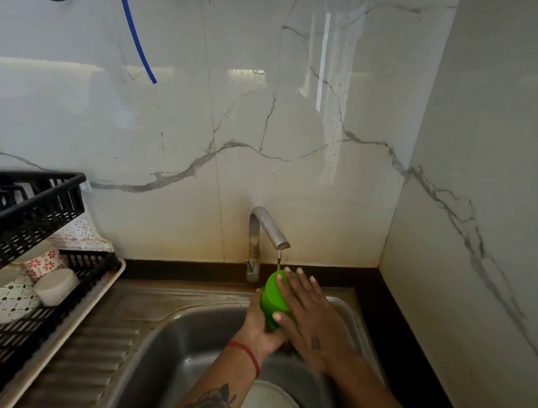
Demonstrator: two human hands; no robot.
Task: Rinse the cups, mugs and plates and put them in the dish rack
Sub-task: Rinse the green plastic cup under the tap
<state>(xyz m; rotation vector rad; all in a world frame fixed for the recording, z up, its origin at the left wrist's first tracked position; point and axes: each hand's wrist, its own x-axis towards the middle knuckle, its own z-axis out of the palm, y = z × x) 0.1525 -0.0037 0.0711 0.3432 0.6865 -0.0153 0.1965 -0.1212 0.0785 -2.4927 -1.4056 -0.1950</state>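
Left-hand grip (261,322) wraps the lower part of a smooth, glossy green plastic cup (274,296), fingers curled round its side, holding it tilted over the steel sink (175,332) just below the spout. Right-hand grip (307,313) is released: the fingers lie straight and flat against the cup's rounded wall, thumb tip touching its lower edge. A thin stream of water falls from the angular brushed-metal tap (268,231) onto the cup's upper rim. A red thread bracelet (248,355) circles the left wrist. Lower in the basin lies a pale round plate (271,401), partly hidden by the forearm. To the left, on the ribbed steel draining board, a black perforated plastic dish rack (29,221) stands on a beige tray (71,315); its lower tier holds patterned ceramic mugs (14,297) lying on their sides. Glossy marble-veined panels (295,128) back the worktop.
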